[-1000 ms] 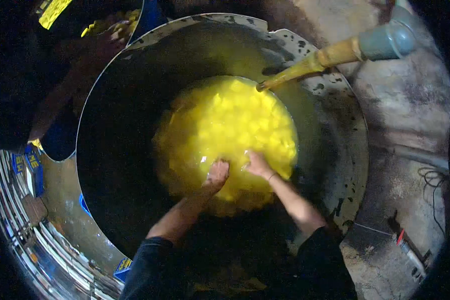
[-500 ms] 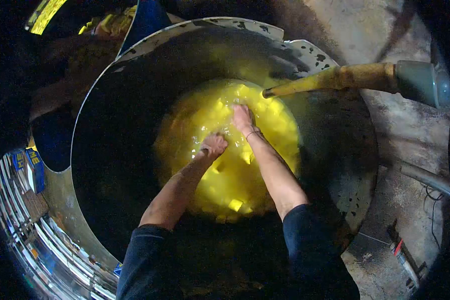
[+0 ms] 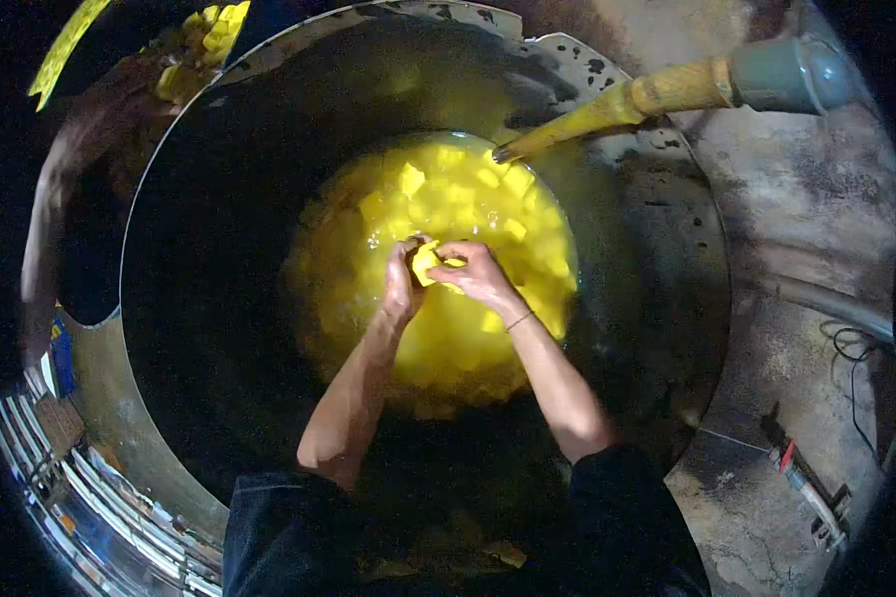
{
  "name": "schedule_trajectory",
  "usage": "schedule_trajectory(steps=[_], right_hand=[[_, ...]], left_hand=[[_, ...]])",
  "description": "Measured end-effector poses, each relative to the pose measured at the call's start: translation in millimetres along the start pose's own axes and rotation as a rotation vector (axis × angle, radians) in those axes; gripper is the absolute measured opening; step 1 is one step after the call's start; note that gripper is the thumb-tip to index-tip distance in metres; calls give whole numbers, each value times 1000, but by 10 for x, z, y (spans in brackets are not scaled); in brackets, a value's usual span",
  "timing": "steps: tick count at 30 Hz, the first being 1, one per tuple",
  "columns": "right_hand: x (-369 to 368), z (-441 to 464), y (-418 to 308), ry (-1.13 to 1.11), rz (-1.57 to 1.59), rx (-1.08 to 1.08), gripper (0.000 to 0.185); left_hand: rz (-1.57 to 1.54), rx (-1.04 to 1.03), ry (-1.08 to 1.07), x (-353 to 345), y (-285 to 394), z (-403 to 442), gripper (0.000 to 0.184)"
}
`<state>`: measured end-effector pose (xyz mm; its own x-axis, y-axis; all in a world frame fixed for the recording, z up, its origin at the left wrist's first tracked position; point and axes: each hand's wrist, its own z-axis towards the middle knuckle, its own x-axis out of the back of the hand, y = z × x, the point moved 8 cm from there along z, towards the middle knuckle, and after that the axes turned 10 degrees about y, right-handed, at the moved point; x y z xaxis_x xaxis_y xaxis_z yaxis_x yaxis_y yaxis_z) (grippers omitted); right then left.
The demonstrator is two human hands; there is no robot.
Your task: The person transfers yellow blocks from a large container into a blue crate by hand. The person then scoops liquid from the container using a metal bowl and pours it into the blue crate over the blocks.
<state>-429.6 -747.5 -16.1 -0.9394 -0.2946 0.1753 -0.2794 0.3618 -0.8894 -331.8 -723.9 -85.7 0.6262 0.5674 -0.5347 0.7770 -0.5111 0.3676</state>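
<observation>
Both of my hands are together just over the yellowish water (image 3: 408,343) in a deep, dark round tub (image 3: 209,289). Between them is a small yellow chunk (image 3: 425,263), its exact kind unclear. My left hand (image 3: 400,284) cups it from the left side, fingers curled round it. From the right, my right hand (image 3: 476,276) grips the chunk with thumb and fingers. Several more yellow chunks (image 3: 412,180) float or lie under the water around my hands, mostly toward the far side.
A tapering yellow-brown pipe (image 3: 607,109) with a grey collar (image 3: 779,76) reaches over the tub's right rim. On the concrete floor (image 3: 806,259) lie a grey pipe (image 3: 834,306), a black cable (image 3: 855,388) and a red-marked tool (image 3: 804,486). Yellow pieces (image 3: 224,35) show at upper left.
Both hands have risen from the water and come together, now with a yellow chunk between them. The splashing has calmed, and the view has shifted so the tub appears higher.
</observation>
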Motion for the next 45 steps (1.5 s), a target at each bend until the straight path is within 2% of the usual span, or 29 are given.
schedule_trajectory(steps=[2, 4, 8, 10, 11, 12, 14, 15, 16, 18, 19, 20, 22, 24, 26, 28, 29, 30, 31, 32, 33, 34, 37, 39, 40, 42, 43, 44, 45], right_hand=[[44, -26, -65, 210, -164, 84, 24], [20, -75, -164, 229, -41, 80, 26], [23, -189, -565, 319, -331, 245, 43], [-159, -148, -539, 137, -461, 186, 66], [-98, -56, -453, 63, -304, 2, 70], [-31, 18, -334, 17, -161, -189, 73], [157, -34, -611, 159, -214, 99, 56], [157, -32, -389, 155, -487, 134, 45], [136, 26, 43, 151, -760, 178, 35], [-31, 115, 1024, 84, -1162, 313, 32], [-107, 169, 1471, 85, -1276, 352, 32], [-171, 131, 1419, 84, -1253, 366, 32], [-286, -28, 1084, 18, -1249, 433, 30], [-311, -106, 915, 90, -1227, 627, 29], [-324, -240, 470, 24, -785, 507, 33], [-720, -580, -79, -394, -183, -163, 33], [-869, -735, -476, -399, -194, 18, 33], [-1021, -937, -843, -405, -200, 199, 33], [-1227, -1257, -1338, -459, -165, 223, 35], [-1449, -1614, -1874, -514, -131, 247, 36], [-1654, -1921, -2189, -542, -11, 132, 36], [-1879, -2230, -2426, -569, 110, 14, 35], [-2666, -2974, -3074, -528, -306, 586, 35], [-3046, -3145, -3078, -441, -488, 867, 35], [-3249, -3135, -2942, -447, -782, 848, 46], [-3525, -3111, -2832, -201, -854, 944, 67], [-3668, -3104, -2667, -233, -904, 929, 85], [-3847, -3089, -2406, -316, -1024, 834, 87], [-4039, -3057, -2065, -456, -933, 765, 81]], left_hand=[[-27, -45, 12, -91, -54, -85, 25], [-221, -42, -16, -166, -64, -111, 23], [-377, 12, -34, -411, -12, -351, 24], [-247, -164, 176, -395, 223, -553, 27], [-552, 14, -113, -383, 74, -323, 30], [-638, 102, 66, -331, 77, -328, 31], [-722, -5, 99, -438, 464, -525, 30], [-698, -121, -222, -589, 778, -489, 29], [-504, -283, -331, -841, 1139, -790, 27], [-534, -240, -232, -1121, 1548, -1080, 25], [-477, -298, -372, -1238, 1765, -1140, 29], [-546, -288, -337, -1403, 1981, -1446, 25], [-553, -389, -462, -1545, 2412, -1886, 30], [-609, -464, -534, -1504, 2775, -2393, 33], [-707, -480, -506, -1233, 2983, -2955, 29], [-713, -576, -468, -774, 3069, -3325, 33], [-722, -586, -473, -553, 3054, -3434, 33], [-428, -905, -216, -191, 3082, -3566, 35], [-112, -1190, 57, 124, 3081, -3736, 38], [-388, -1016, -189, 312, 2985, -3742, 40], [-669, -803, -389, 501, 2880, -3755, 42], [-783, -749, -415, 732, 2761, -3728, 41], [-790, -611, -82, 1483, 2247, -3673, 38], [-705, -551, -128, 1747, 1975, -3708, 38], [-719, -514, -158, 1870, 1824, -3690, 37], [-867, -386, -253, 2135, 1518, -3673, 36], [-908, -379, -306, 2230, 1524, -3754, 37], [-863, -311, -165, 2418, 1411, -3777, 38], [-979, -262, -112, 2590, 1331, -3777, 43]])
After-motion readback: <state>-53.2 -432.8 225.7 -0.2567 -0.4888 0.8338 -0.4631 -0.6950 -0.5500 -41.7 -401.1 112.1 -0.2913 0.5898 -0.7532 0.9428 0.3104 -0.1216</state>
